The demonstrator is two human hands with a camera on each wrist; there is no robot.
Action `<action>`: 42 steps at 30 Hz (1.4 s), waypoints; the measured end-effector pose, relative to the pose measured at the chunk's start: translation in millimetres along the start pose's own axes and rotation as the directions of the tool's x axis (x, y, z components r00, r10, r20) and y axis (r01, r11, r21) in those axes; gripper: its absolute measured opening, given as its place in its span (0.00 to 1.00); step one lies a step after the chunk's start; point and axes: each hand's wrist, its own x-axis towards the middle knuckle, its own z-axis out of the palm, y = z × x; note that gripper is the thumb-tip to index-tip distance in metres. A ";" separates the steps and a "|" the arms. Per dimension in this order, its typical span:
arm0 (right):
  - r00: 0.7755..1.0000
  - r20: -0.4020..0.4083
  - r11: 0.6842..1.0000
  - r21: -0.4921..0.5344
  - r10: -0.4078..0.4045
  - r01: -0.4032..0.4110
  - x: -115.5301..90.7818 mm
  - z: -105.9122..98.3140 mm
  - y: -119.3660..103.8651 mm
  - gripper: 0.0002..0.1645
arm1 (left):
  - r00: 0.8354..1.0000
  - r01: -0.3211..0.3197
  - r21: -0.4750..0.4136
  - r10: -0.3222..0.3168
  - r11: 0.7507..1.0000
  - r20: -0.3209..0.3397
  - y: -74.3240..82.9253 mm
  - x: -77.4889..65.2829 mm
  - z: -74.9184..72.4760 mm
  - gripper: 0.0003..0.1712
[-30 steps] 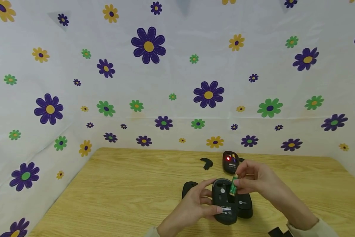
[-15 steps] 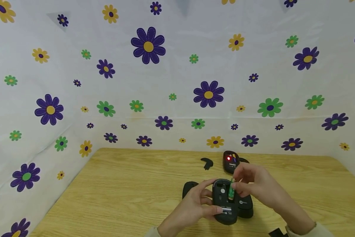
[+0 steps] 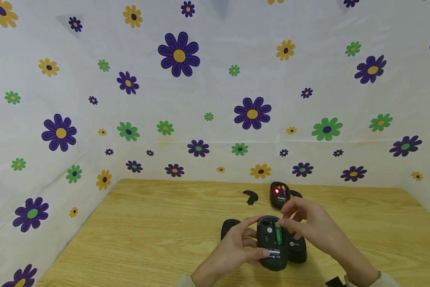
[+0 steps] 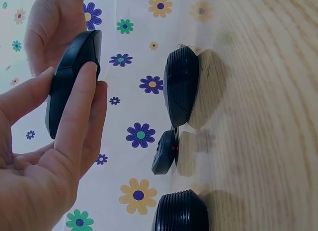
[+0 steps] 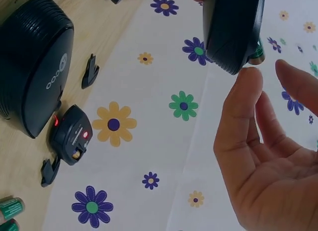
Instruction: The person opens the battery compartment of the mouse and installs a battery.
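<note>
My left hand (image 3: 232, 249) grips a black computer mouse (image 3: 266, 261), underside up and raised over the table, thumb across its lower end. A green battery (image 3: 279, 234) lies along the slot in its underside. At the battery's upper end is my right hand (image 3: 309, 223), fingers bent. In the right wrist view the battery's end (image 5: 257, 56) sticks out past the mouse (image 5: 233, 27); the index fingertip (image 5: 251, 74) is right by it, with the thumb apart. The left wrist view has the held mouse (image 4: 69, 87) edge-on between thumb and fingers.
A small overturned mouse (image 3: 279, 202) with a red light stands at the back, near a black cover (image 3: 251, 197). Larger dark mice (image 3: 297, 253) (image 3: 229, 228) flank the held one. In the right wrist view, green batteries (image 5: 11, 209) lie on the wooden table (image 3: 146, 223).
The battery, pinched by my right hand a second ago and tilted over the slot, has gone down into it. My right fingers have shifted left to its upper end. My left hand stays put.
</note>
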 end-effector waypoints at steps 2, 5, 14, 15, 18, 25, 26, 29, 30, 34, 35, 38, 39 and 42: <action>1.000 -0.017 1.000 0.006 0.025 -0.025 0.6 -0.5 1.2 0.09 | 1.000 -0.001 0.001 0.001 1.000 -0.001 0.3 0.1 -0.1 0.42; 0.998 0.006 0.996 0.060 0.067 -0.067 1.0 -1.7 5.2 0.11 | 1.000 -0.006 0.000 0.006 1.000 0.001 0.8 0.1 -0.4 0.42; 0.957 0.250 0.912 0.341 0.148 -0.230 -2.7 -1.4 22.5 0.28 | 1.000 -0.018 0.005 0.018 1.000 0.002 3.1 -1.0 -1.1 0.42; 0.951 0.271 0.900 0.360 0.151 -0.245 -3.5 -0.5 23.8 0.30 | 1.000 -0.017 0.004 0.017 1.000 0.002 3.1 -0.9 -0.8 0.42; 0.936 0.319 0.872 0.404 0.147 -0.275 -5.3 2.5 27.2 0.33 | 1.000 -0.017 0.006 0.017 1.000 0.002 3.0 -0.7 -0.2 0.41; 0.923 0.364 0.819 0.488 0.121 -0.300 -3.2 12.0 32.5 0.38 | 1.000 -0.015 0.001 0.015 1.000 -0.003 2.3 -0.4 -1.8 0.42; 0.922 0.370 0.808 0.504 0.118 -0.306 -3.0 13.1 33.2 0.38 | 1.000 -0.015 0.001 0.015 1.000 -0.002 2.3 -0.2 -2.2 0.42; 0.919 0.377 0.778 0.541 0.115 -0.319 -3.3 16.0 35.3 0.39 | 1.000 -0.013 -0.006 0.013 1.000 0.007 2.3 0.3 -2.8 0.42; 0.920 0.375 0.771 0.550 0.117 -0.322 -3.7 16.9 35.8 0.40 | 1.000 -0.012 -0.008 0.013 1.000 0.009 2.2 0.3 -2.8 0.42; 0.927 0.352 0.766 0.558 0.129 -0.318 -4.4 21.5 35.4 0.39 | 1.000 -0.012 -0.010 0.013 1.000 0.008 2.5 0.1 -2.3 0.42; 0.929 0.347 0.769 0.555 0.133 -0.317 -4.2 22.8 34.7 0.39 | 1.000 -0.014 -0.005 0.014 1.000 0.006 2.7 0.0 -2.3 0.42; 0.933 0.329 0.776 0.545 0.148 -0.316 -3.7 25.4 31.9 0.39 | 1.000 -0.020 0.002 0.020 1.000 0.004 3.4 -0.2 -2.6 0.42; 0.934 0.324 0.778 0.543 0.153 -0.316 -3.8 26.1 31.2 0.38 | 1.000 -0.022 0.003 0.022 1.000 0.005 3.5 -0.4 -2.7 0.42; 0.936 0.310 0.782 0.538 0.164 -0.315 -4.4 27.4 29.7 0.37 | 1.000 -0.023 0.002 0.023 1.000 0.005 3.5 -0.8 -2.7 0.42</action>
